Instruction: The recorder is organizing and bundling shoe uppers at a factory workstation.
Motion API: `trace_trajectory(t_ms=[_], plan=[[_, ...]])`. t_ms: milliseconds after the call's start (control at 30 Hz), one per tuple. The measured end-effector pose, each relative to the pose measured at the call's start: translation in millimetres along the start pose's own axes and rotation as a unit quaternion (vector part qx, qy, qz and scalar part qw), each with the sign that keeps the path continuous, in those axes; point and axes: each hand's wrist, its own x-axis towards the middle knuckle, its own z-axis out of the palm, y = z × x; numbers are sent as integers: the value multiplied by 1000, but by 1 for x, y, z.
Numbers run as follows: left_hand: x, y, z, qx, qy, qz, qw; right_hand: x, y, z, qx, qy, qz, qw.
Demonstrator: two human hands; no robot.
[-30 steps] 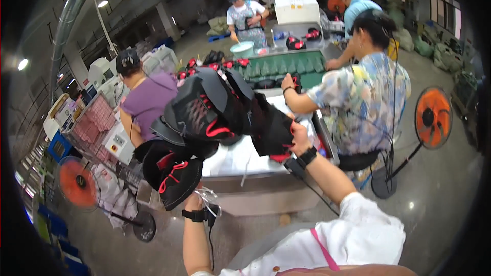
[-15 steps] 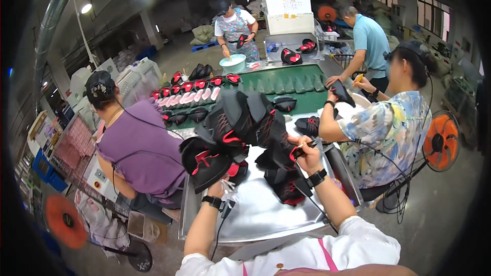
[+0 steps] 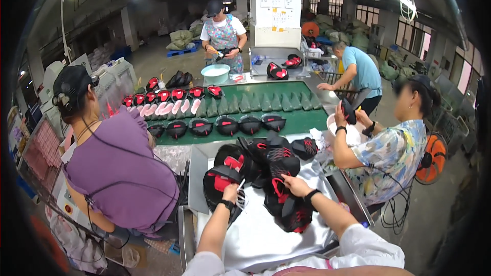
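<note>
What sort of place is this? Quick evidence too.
Probably a shoe factory floor: black-and-red shoe uppers heaped before the wearer, rows of similar pieces along a green tabletop, and bulging sacks stacked behind.

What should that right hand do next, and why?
Probably ease the right hand back from the black-and-red shoe uppers: it touches one, but they seem to rest bunched on the white work surface, apparently needing no support.
</note>
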Motion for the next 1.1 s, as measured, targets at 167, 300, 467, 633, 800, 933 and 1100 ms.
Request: trace_trajectory(t_ms=[167,300,467,633,800,933,1100], plan=[[0,-25,-18,13,55,76,995,-10,-12,8,25,1,-11,1000],[-17,-10,-20,268,65,201,940,-15,-20,13,1,19,10,1000],[-41,18,-14,286,20,183,940,-15,-9,20,-79,36,10,996],[-82,20,-40,582,91,147,795,-26,-47,20,-247,143,-21,958],[-126,9,-62,634,51,56,770,-30,-105,58,-105,44,-123,986],[-181,67,12,606,14,206,769,-29,-135,72,14,-111,-151,982],[-201,78,52,629,39,257,733,1,-133,115,223,62,-155,960]])
